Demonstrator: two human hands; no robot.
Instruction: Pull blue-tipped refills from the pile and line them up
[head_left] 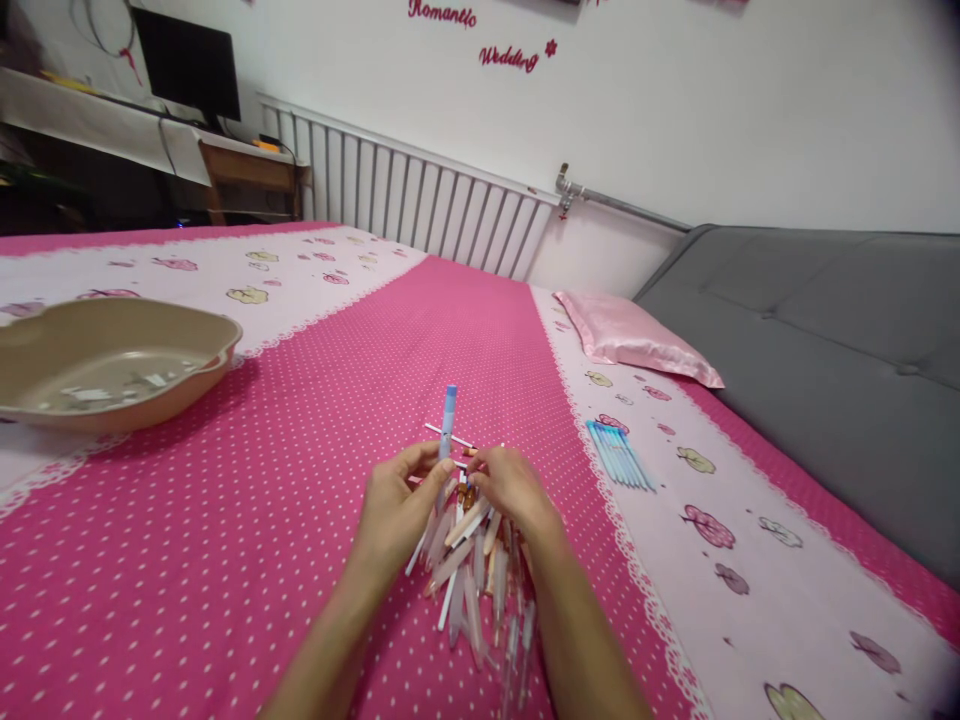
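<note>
My left hand (405, 500) is closed, with thumb and fingers pinching a light-blue pen barrel (449, 408) that stands upright with its darker blue end on top. Just beside it, my right hand (514, 485) has its fingers curled together over the top of a pile of loose pen parts (474, 580). What those fingers grip, if anything, is too small to make out. The pile mixes clear and pale pink tubes, thin white sticks and a few brown pieces, and lies under and between both forearms.
A row of light-blue pens (621, 456) lies side by side to the right. At left sits a beige basin (180, 390) with small white pieces inside. Farther off are a pink pillow (634, 340), a grey headboard (825, 310), a white radiator (405, 185) and a monitor (187, 65).
</note>
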